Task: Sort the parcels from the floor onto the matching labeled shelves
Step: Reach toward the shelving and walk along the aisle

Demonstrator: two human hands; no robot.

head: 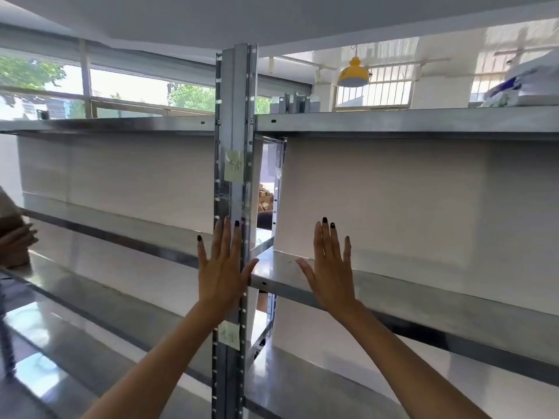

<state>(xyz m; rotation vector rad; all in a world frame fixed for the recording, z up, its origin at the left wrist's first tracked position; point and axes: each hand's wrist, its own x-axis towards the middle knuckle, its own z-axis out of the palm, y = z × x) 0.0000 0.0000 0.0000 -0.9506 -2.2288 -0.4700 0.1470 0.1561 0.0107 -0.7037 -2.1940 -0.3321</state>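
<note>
Both of my hands are raised flat in front of a metal shelving unit, fingers spread, holding nothing. My left hand (222, 267) is over the upright post (236, 116). My right hand (331, 267) hovers before the middle right shelf (423, 294). Two pale yellow handwritten labels stick to the post: an upper label (234, 166) and a lower label (229, 335) just below my left wrist. White and blue parcels (526, 86) lie on the top right shelf (393, 119). The floor is out of view.
Another person's hand (16, 240) with a brown package shows at the left edge. Left shelves (106, 234) are bare metal. A yellow lamp (353, 74) hangs behind. Cardboard boxes (265, 199) show through the gap beside the post.
</note>
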